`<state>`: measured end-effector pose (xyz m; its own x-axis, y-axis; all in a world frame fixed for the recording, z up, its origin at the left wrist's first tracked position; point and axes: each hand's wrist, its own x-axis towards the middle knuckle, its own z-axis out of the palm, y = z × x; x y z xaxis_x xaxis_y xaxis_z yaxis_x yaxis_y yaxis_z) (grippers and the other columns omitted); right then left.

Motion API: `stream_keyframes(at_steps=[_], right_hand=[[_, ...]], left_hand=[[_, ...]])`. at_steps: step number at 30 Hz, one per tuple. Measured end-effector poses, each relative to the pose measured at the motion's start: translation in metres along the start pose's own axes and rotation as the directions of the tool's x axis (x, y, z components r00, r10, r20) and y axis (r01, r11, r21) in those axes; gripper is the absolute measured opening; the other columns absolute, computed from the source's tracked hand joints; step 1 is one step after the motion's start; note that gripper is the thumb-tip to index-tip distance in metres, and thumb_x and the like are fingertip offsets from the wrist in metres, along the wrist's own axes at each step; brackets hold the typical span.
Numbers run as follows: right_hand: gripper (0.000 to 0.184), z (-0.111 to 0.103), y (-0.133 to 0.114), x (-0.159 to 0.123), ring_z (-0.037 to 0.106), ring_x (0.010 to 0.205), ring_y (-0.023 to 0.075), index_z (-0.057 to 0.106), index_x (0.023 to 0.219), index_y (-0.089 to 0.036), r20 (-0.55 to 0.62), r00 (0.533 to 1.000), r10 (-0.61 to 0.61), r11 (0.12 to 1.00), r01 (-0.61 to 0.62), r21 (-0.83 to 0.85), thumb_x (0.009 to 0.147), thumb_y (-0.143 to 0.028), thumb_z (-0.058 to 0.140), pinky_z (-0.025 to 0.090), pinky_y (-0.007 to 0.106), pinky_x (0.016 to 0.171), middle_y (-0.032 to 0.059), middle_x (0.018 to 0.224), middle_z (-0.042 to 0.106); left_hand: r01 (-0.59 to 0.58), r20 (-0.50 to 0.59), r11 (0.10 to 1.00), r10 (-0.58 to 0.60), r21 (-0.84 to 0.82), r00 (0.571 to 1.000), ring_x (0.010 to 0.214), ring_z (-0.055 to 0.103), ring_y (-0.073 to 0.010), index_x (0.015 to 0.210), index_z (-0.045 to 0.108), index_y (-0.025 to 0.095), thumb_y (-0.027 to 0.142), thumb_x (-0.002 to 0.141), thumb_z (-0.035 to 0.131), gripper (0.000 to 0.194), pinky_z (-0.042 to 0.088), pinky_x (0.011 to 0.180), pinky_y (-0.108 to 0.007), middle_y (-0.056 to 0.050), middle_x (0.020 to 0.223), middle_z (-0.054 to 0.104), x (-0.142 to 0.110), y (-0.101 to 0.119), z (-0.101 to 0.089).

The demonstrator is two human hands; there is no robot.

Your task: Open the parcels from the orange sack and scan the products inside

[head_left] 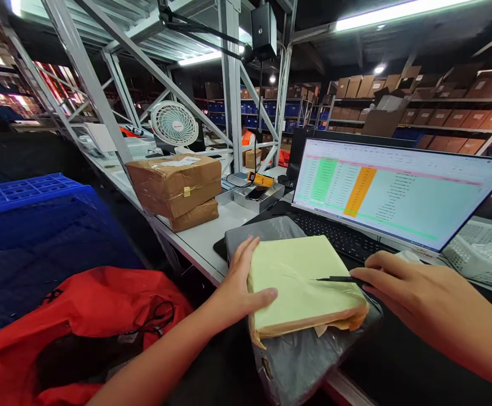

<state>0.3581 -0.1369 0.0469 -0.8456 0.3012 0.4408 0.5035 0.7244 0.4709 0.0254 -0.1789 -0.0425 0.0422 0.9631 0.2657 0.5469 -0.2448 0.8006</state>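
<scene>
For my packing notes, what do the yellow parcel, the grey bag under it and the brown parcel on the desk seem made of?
The yellow parcel looks like pale paper under glossy clear film, given its sheen. The grey bag seems thin plastic, soft and creased. The brown parcel looks like cardboard under shiny tape.

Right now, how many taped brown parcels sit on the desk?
2: the upper parcel resting on the lower parcel, both on the desk; others could be hidden behind them.
</scene>
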Motion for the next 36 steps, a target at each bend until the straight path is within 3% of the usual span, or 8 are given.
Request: stream_keyframes(at_steps=[3, 5, 13, 20, 28, 31, 34, 36], right_hand=[[0.049, -0.002, 0.002, -0.001, 0.061, 0.072, 0.014, 0.062, 0.13, -0.023, -0.052, 0.981, -0.184, 0.983, 0.184, -0.015, 0.092, -0.003, 0.039, 0.043, 0.03, 0.063, 0.0036, 0.101, 0.07], [0.048, 0.0, 0.004, -0.002, 0.062, 0.079, 0.0156, 0.059, 0.134, -0.02, -0.081, 0.968, -0.239, 0.971, 0.239, -0.01, 0.094, -0.005, 0.04, 0.044, 0.032, 0.07, 0.0045, 0.103, 0.07], [0.044, 0.02, -0.007, -0.011, 0.058, 0.085, 0.0154, 0.06, 0.132, -0.015, -0.152, 0.973, -0.173, 0.985, 0.169, -0.037, 0.096, -0.004, 0.039, 0.042, 0.029, 0.075, 0.0073, 0.105, 0.068], [0.047, 0.034, -0.017, -0.013, 0.059, 0.091, 0.0185, 0.054, 0.138, -0.013, -0.142, 0.982, -0.122, 0.991, 0.113, -0.073, 0.094, -0.004, 0.042, 0.043, 0.032, 0.081, 0.0097, 0.108, 0.069], [0.044, 0.05, 0.003, 0.018, 0.06, 0.081, 0.0182, 0.058, 0.134, -0.016, -0.171, 0.979, -0.114, 0.97, 0.072, -0.233, 0.093, -0.006, 0.045, 0.04, 0.031, 0.069, 0.009, 0.104, 0.07], [0.044, 0.058, 0.009, 0.024, 0.059, 0.08, 0.018, 0.059, 0.134, -0.017, -0.174, 0.982, -0.079, 0.968, 0.033, -0.25, 0.092, -0.007, 0.049, 0.039, 0.03, 0.068, 0.0088, 0.103, 0.07], [0.043, 0.067, 0.01, 0.023, 0.059, 0.08, 0.018, 0.059, 0.133, -0.016, -0.203, 0.978, -0.047, 0.975, 0.001, -0.22, 0.092, -0.007, 0.049, 0.04, 0.03, 0.066, 0.0094, 0.102, 0.07], [0.044, 0.071, 0.01, 0.021, 0.06, 0.081, 0.0176, 0.059, 0.134, -0.016, -0.224, 0.974, -0.013, 0.985, -0.025, -0.168, 0.093, -0.009, 0.047, 0.044, 0.029, 0.068, 0.0094, 0.104, 0.069]], left_hand=[[0.005, -0.002, 1.0, -0.005, -0.009, 1.0, 0.157, 0.011, -0.0409, 0.159, 0.022, 0.014, 0.069, 0.07, 0.07, 0.116, 0.01, 0.128, -0.057, -0.02, 0.167, 0.011, -0.001, 0.0, 0.0], [0.002, -0.008, 1.0, -0.002, -0.018, 1.0, 0.156, 0.013, -0.041, 0.159, 0.022, 0.013, 0.069, 0.07, 0.07, 0.116, 0.012, 0.128, -0.057, -0.02, 0.167, 0.013, -0.002, -0.001, 0.001], [0.001, -0.012, 1.0, -0.002, -0.02, 1.0, 0.155, 0.016, -0.0401, 0.158, 0.023, 0.012, 0.064, 0.069, 0.071, 0.114, 0.014, 0.128, -0.056, -0.021, 0.165, 0.016, -0.003, 0.0, 0.002], [-0.018, 0.002, 1.0, 0.018, -0.002, 1.0, 0.154, 0.02, -0.0403, 0.159, 0.023, 0.016, 0.059, 0.07, 0.073, 0.112, 0.018, 0.128, -0.057, -0.018, 0.164, 0.02, -0.003, 0.002, -0.002], [-0.014, 0.037, 0.998, 0.012, 0.057, 0.999, 0.152, 0.027, -0.0414, 0.16, 0.024, 0.018, 0.06, 0.069, 0.077, 0.114, 0.026, 0.126, -0.055, -0.018, 0.163, 0.025, -0.001, 0.005, -0.006], [-0.006, 0.035, 0.991, 0.001, 0.135, 0.999, 0.153, 0.024, -0.0422, 0.161, 0.022, 0.018, 0.054, 0.072, 0.077, 0.11, 0.025, 0.125, -0.059, -0.02, 0.164, 0.022, 0.002, 0.012, -0.006], [-0.125, 0.033, 0.946, 0.121, 0.298, 0.992, 0.156, 0.009, -0.0453, 0.159, 0.032, 0.027, 0.041, 0.076, 0.078, 0.096, 0.018, 0.123, -0.067, -0.015, 0.169, 0.007, 0.007, 0.028, -0.011], [-0.294, 0.129, 0.871, 0.264, 0.393, 0.956, 0.156, 0.001, -0.0466, 0.149, 0.05, 0.036, 0.038, 0.079, 0.078, 0.076, 0.01, 0.123, -0.071, -0.006, 0.171, 0.002, 0.013, 0.042, -0.017]])
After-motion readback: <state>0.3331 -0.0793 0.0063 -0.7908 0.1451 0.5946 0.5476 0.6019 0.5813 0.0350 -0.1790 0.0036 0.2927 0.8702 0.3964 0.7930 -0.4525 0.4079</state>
